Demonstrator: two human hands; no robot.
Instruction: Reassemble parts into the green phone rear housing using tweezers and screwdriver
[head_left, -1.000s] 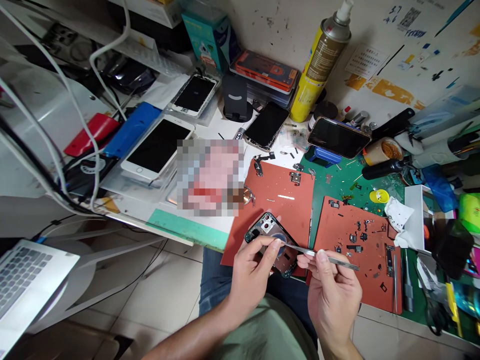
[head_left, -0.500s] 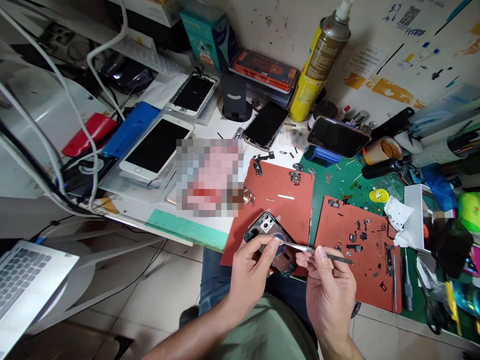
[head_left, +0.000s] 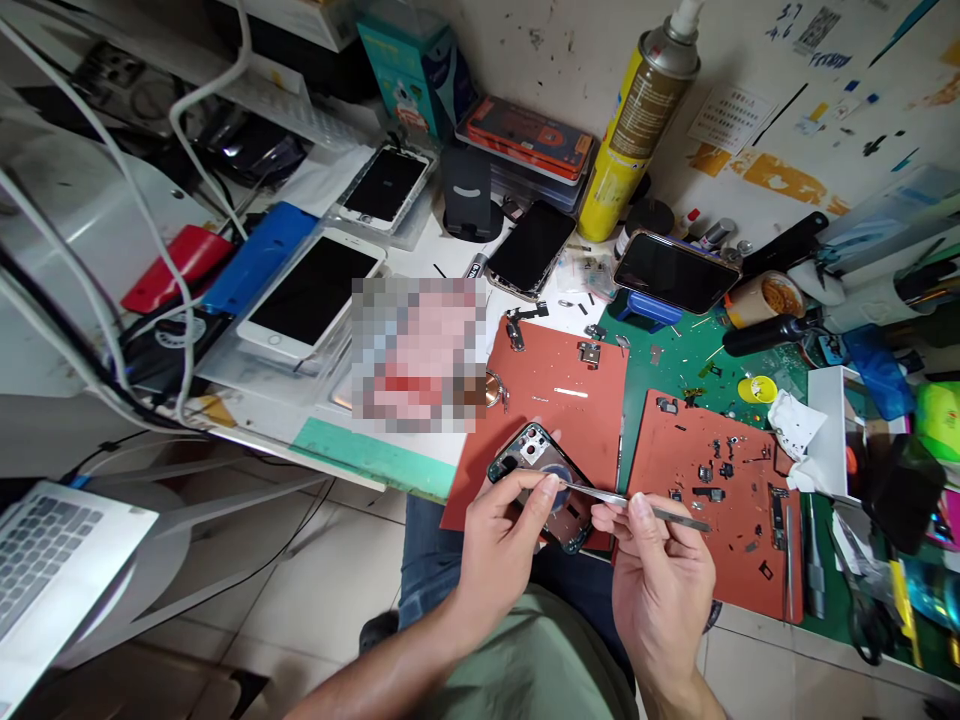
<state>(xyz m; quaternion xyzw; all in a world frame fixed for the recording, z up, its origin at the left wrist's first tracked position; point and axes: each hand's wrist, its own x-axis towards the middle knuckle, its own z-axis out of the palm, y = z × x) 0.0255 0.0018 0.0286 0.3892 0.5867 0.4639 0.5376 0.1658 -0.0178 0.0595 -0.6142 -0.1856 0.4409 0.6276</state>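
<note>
A pair of metal tweezers (head_left: 664, 514) is in my right hand (head_left: 664, 580), pinched between thumb and fingers, with the tips pointing left. At those tips, the thumb and index finger of my left hand (head_left: 495, 550) press together. Whatever lies between them is too small to make out. Below both hands is a dark phone back housing (head_left: 511, 462), tilted, with its camera openings at the upper end and a round ring in the middle. My fingers and the tweezers cover part of it. Behind it spreads a reddish-brown mat (head_left: 585, 425) with a few small parts.
To the right, a second reddish-brown mat (head_left: 697, 575) carries several tiny phone parts. A phone (head_left: 675, 272) leans on a blue stand, near a yellow spray can (head_left: 622, 150). A white phone (head_left: 311, 290) lies at the left. A screwdriver (head_left: 814, 560) rests at the right.
The tweezers' back end and my right hand have shifted very slightly to the right. My left hand and the housing stay in place.
</note>
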